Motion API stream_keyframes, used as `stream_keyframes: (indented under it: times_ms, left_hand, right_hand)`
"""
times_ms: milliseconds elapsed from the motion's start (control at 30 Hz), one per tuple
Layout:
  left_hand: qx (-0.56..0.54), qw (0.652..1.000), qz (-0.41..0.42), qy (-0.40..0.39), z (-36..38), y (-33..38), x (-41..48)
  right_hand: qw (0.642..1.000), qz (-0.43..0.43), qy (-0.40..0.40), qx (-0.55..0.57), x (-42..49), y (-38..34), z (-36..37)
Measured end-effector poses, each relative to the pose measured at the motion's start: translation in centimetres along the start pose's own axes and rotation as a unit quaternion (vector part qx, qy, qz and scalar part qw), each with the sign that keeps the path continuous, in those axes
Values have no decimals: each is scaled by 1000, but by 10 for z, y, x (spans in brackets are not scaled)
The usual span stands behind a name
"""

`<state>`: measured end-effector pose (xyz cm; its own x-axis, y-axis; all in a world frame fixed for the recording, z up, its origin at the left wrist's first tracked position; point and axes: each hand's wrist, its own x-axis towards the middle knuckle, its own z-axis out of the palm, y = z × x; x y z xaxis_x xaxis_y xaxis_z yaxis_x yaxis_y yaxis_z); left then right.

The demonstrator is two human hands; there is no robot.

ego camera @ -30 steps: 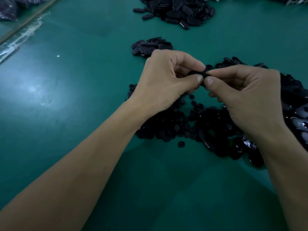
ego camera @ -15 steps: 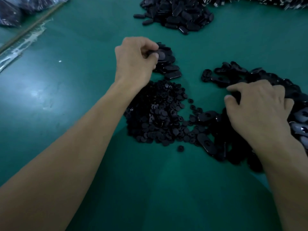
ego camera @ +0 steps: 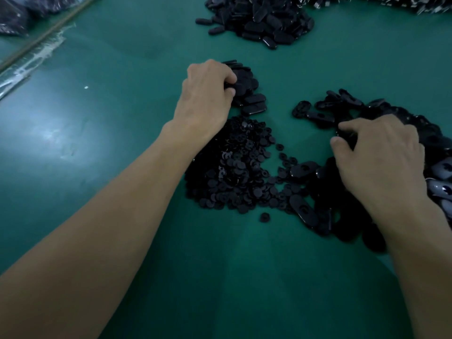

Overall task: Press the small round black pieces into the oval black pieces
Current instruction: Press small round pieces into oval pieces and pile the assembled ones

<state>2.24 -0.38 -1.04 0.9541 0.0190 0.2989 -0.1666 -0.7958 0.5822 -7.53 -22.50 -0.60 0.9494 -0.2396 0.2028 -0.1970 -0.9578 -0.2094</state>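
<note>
Big green table mat; heap of small round black plastic pieces mid-table, sprawl of oval black plastic pieces to its right; left hand sits curled on a small stack of black ovals just beyond the heap, so the rounds lie back toward its wrist; right hand has fingertips bent down into the sprawl; can't tell if either hand actually grips anything.

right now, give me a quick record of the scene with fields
left hand: on small stack of oval pieces, grip unclear
right hand: fingers curled on right oval pile, grip unclear
round pieces: loose heap, centre, beside left wrist
far oval pile: top of view, no hand on it
table: green
</note>
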Motion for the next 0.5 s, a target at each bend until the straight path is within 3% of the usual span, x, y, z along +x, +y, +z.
stream_keyframes:
  times_ms: [233,500]
  left_hand:
    - [-10,1000,1,10,-3,11,-10]
    - [-85,994,37,-48,-9,30,-35]
  right_hand:
    - [998,-7,18,57,0,-1,0]
    - [997,-11,4,72,1,0,0]
